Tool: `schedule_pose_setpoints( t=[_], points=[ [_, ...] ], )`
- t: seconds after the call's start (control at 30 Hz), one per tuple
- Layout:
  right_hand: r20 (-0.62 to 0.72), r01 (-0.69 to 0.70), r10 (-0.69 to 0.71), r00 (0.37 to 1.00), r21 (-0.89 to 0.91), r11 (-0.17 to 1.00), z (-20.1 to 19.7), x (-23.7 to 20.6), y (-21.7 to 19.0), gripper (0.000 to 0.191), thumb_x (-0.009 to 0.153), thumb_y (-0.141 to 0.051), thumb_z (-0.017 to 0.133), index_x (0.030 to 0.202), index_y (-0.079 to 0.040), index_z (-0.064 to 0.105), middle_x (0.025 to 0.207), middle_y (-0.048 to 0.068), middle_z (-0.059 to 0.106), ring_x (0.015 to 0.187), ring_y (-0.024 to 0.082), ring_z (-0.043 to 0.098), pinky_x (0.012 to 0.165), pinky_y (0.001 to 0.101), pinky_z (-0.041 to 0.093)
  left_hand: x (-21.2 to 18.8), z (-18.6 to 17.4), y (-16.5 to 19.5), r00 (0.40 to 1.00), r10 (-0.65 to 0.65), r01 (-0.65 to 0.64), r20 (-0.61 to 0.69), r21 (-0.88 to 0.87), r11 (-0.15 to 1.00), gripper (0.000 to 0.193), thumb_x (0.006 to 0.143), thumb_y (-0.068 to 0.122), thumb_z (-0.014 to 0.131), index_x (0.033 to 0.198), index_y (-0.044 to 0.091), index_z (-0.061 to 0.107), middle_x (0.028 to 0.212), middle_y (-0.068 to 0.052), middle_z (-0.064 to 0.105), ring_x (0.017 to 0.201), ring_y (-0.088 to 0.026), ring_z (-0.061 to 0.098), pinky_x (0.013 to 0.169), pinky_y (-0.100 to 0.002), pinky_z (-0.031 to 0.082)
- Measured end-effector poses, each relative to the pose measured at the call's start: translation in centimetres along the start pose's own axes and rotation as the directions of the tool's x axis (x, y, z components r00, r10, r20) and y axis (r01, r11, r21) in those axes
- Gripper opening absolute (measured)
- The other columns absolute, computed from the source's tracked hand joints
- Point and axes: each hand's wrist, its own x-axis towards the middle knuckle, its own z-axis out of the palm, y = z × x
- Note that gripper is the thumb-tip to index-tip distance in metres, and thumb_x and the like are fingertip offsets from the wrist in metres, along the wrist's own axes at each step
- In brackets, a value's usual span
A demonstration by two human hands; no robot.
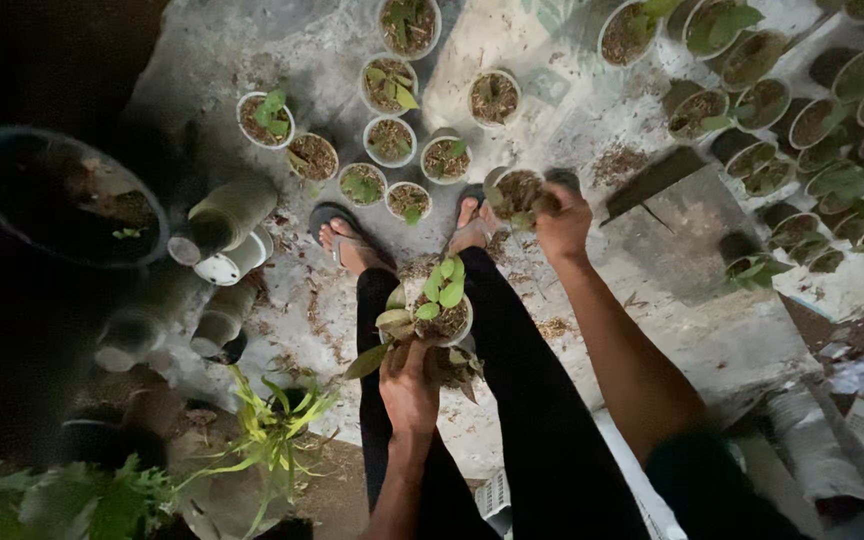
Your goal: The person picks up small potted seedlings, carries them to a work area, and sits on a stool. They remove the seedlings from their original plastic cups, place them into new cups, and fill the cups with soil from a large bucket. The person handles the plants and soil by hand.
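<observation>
- The left hand (409, 390) has its fingers wrapped round a small leafy pot (439, 315), near, over the legs. It leans, so soil could spill.
- The right hand (562, 222) grips a far pot (518, 190) by its rim, near the toes; it could slip.

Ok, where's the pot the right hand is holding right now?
In the head view, the small pot sits in the right hand, held low just ahead of the person's sandalled right foot, beside the cluster of white seedling pots.

Pots, hands and feet, counted

Two hands (409, 385) (562, 222), each holding one pot (442, 318) (515, 192); ten pots (390, 140) grouped ahead; two sandalled feet (347, 245).
</observation>
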Motion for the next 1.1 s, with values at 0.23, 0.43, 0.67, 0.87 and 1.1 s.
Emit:
schedule_pose_setpoints(
  t=[0.23,0.43,0.67,0.87,1.1],
  points=[
    [0.127,0.12,-0.088,0.988,-0.272,0.955,-1.3,-1.4,-4.4,0.033,0.088,-0.016,0.074,0.119,-0.004,0.075,0.093,0.02,0.076,0.073,0.029,0.074,0.067,0.0439,0.057,-1.1,-1.1,1.4,0.998,-0.058,0.056,-0.035,-0.053,0.997,0.021,0.082,0.003,0.072,0.101,0.005,0.067,0.098,-0.016,0.071,0.093,-0.041,0.066,0.081,-0.051,0.052],
    [0.132,0.133,-0.105,0.986,-0.229,0.964,-1.4,-0.5,-6.5,0.024,0.089,-0.017,0.073,0.11,-0.005,0.076,0.089,0.014,0.074,0.071,0.024,0.074,0.058,0.042,0.057,-0.6,-0.8,1.8,0.991,0.044,-0.049,-0.124,-0.033,0.998,0.022,0.087,0.002,0.07,0.109,0.004,0.067,0.104,-0.019,0.07,0.097,-0.044,0.064,0.085,-0.052,0.053],
    [0.136,0.194,-0.161,0.977,-0.281,0.94,-0.5,-0.4,-4.7,0.024,0.096,-0.013,0.07,0.118,-0.005,0.075,0.079,0.016,0.073,0.066,0.025,0.068,0.063,0.0426,0.055,-0.9,-1.3,0.4,0.995,0.07,-0.077,-0.074,-0.086,0.993,0.022,0.089,0.002,0.071,0.109,0.008,0.067,0.097,-0.017,0.068,0.092,-0.043,0.063,0.087,-0.053,0.052],
    [0.074,0.15,-0.137,0.988,-0.203,0.968,-0.2,-4.0,-1.6,0.023,0.093,-0.014,0.072,0.113,-0.005,0.075,0.09,0.016,0.076,0.078,0.023,0.074,0.071,0.038,0.057,-0.6,-4.6,-0.7,0.989,0.148,-0.148,0.028,-0.022,0.989,0.029,0.08,0.007,0.075,0.107,0.006,0.066,0.097,-0.017,0.069,0.091,-0.043,0.063,0.08,-0.054,0.05],
    [-0.066,0.197,-0.21,0.975,-0.17,0.966,2.2,-7.3,-1.1,0.025,0.09,-0.015,0.075,0.112,-0.003,0.076,0.099,0.017,0.077,0.087,0.027,0.075,0.081,0.0373,0.058,-0.6,-7.7,-4.2,0.975,0.215,-0.216,0.055,0.001,0.977,0.027,0.08,0.005,0.07,0.106,0.009,0.068,0.1,-0.018,0.071,0.093,-0.043,0.064,0.081,-0.052,0.051]
  ],
)
